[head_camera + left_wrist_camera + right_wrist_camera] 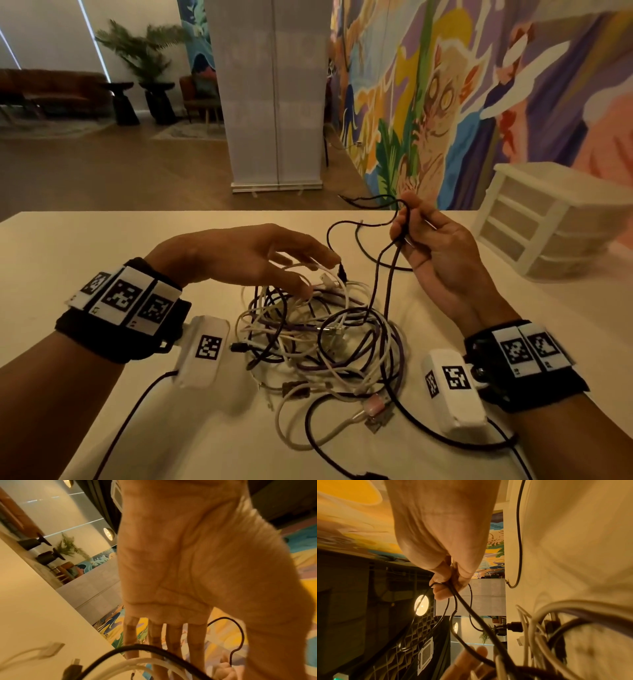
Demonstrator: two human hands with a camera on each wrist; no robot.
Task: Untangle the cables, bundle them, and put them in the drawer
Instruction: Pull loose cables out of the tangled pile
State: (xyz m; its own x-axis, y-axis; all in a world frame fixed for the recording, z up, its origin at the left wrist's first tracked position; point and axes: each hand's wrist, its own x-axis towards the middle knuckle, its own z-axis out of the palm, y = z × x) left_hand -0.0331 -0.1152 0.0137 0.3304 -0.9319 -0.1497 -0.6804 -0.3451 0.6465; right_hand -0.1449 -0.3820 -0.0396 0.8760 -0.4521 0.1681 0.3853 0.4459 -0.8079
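Cables (322, 339) heaped in one tangle at the middle of a pale table (102, 240), white, purple and black strands looped through one another, plugs and connectors poking out at the near edge. Right hand (435, 253) raised above the far right side of the heap, thumb and fingers curled round a black cable (390, 274), pinching several of its strands together; from the grip, strands dropping down into the pile while another length loops away across the table toward the far edge. Same grip plain from the right wrist view, fingertips (441, 592) closed on the dark strands (471, 615) that trail down toward the white cords. Left hand (246, 257) hovering over the far left side of the tangle, palm down, fingers stretched out and relaxed, tips near or just touching the topmost white loops; contact hard to judge. From the left wrist view, palm (197, 568) spread wide, four straight fingers (175, 639) reaching past a dark cable (137, 650) and white cords below, nothing gripped. White drawer unit (548, 219) standing at the far right corner of the table, well apart from the pile, its translucent drawers closed. Wrist bands with black-and-white square markers strapped on both forearms, white camera housings under each wrist. Behind the table, a colourful mural (445, 102) on the right wall, a white banner stand (274, 102) at centre, potted plants and a sofa at the far left.
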